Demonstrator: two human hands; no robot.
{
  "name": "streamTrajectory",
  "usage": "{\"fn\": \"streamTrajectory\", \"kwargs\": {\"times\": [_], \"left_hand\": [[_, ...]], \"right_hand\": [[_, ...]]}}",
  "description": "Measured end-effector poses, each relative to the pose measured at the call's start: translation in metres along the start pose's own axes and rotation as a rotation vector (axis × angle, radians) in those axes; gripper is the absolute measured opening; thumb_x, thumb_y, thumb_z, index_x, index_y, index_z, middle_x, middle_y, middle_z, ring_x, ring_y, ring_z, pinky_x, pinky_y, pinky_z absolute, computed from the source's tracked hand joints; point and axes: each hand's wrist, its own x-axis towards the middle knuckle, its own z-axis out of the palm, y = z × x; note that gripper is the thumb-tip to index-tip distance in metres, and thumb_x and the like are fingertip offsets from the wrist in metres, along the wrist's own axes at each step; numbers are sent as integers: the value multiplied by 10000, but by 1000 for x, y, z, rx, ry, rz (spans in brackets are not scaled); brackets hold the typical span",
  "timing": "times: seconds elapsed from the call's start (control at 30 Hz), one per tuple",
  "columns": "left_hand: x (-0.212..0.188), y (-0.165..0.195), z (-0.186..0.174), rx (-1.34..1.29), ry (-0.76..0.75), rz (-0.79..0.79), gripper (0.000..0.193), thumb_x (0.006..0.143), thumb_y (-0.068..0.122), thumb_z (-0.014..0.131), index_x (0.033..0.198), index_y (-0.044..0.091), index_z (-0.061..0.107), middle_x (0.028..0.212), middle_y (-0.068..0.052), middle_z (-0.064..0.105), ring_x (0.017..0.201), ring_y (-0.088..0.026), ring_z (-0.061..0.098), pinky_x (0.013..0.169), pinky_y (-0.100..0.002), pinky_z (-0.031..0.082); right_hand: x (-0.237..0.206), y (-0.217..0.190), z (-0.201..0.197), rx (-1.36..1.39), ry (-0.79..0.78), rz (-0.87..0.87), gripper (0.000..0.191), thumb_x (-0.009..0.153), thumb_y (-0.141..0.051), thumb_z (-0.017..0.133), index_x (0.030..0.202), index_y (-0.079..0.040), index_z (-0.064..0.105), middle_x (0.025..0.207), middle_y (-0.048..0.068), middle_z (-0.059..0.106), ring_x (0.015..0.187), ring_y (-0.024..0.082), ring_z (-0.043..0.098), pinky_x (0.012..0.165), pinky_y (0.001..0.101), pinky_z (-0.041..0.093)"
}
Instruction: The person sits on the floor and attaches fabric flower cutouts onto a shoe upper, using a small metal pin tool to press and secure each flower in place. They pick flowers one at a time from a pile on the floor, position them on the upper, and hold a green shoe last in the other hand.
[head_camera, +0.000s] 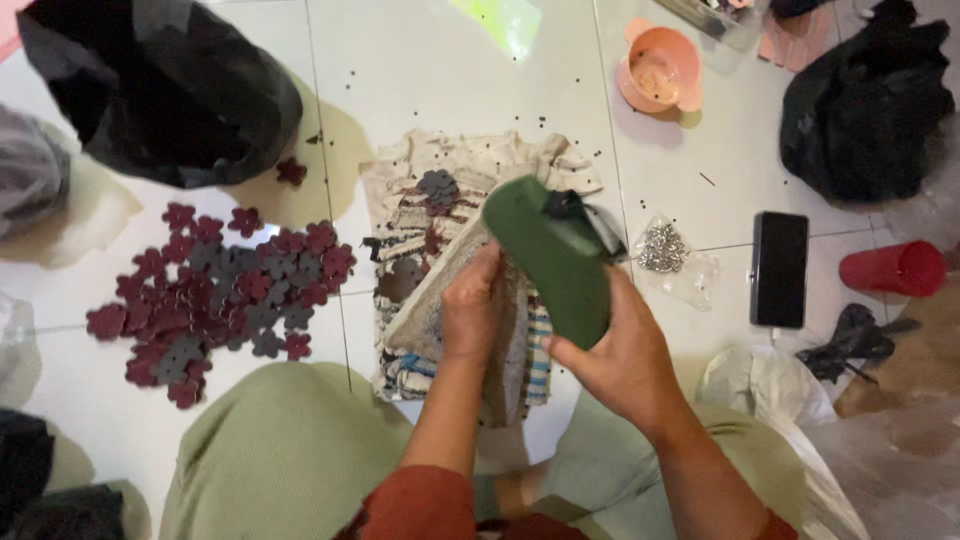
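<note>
My right hand (615, 350) grips a dark green shoe-shaped piece (550, 255) held tilted over a folded, stained cloth (450, 190) on the white tiled floor. My left hand (472, 310) presses on the pale inner side of that piece, fingers curled against it. A grey flower-shaped cutout (437, 185) lies on the cloth just beyond my hands. A heap of maroon and grey flower cutouts (225, 290) spreads on the floor to the left of my left hand.
A black plastic bag (160, 85) sits at the back left, another black bag (865, 100) at the back right. An orange bowl (658, 72), a clear bag of small metal parts (665, 248), a black phone (779, 268) and a red cup (895, 268) lie to the right. Small dark beads are scattered on the tiles.
</note>
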Motion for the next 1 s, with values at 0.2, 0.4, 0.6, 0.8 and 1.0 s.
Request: {"fn": "streamTrajectory", "kwargs": {"times": [0.2,0.4,0.6,0.8,1.0], "left_hand": [[7,13,-9,-10,-61,-89,396,940,7,639,1296,179,662,1130,-163,731,1002,-361,713,829,-447,569],[5,5,-6,-41,-45,-71,401,913,0,645,1287,143,671,1113,-178,736,987,-361,722,822,-435,574],[6,-3,-6,-379,82,-355,234,1016,98,650,1231,57,733,1091,-97,797,977,-134,742,861,-301,591],[11,-9,-4,-504,88,-397,248,1027,130,636,1220,7,731,1086,-61,786,1003,-80,690,909,-270,562],[18,-13,-17,-885,374,-536,232,1085,165,560,1236,28,669,1034,-37,724,938,-119,652,842,-278,533]], "right_hand": [[-17,-22,-31,523,249,75,719,756,-169,867,1350,96,560,1155,181,615,1027,293,601,932,400,512],[-3,-15,11,79,235,-357,888,733,-213,856,1453,53,410,1370,215,550,1261,303,552,1084,400,445],[0,13,17,-50,98,-52,884,673,-239,856,1434,-36,455,1285,199,604,1193,367,598,1011,424,480],[-5,9,9,-375,9,-84,1033,559,-295,878,1477,-112,440,1316,198,574,1161,412,557,976,476,466],[1,26,13,-260,-120,85,1052,577,-250,897,1496,-89,410,1261,193,578,1171,375,568,985,459,453]]}}
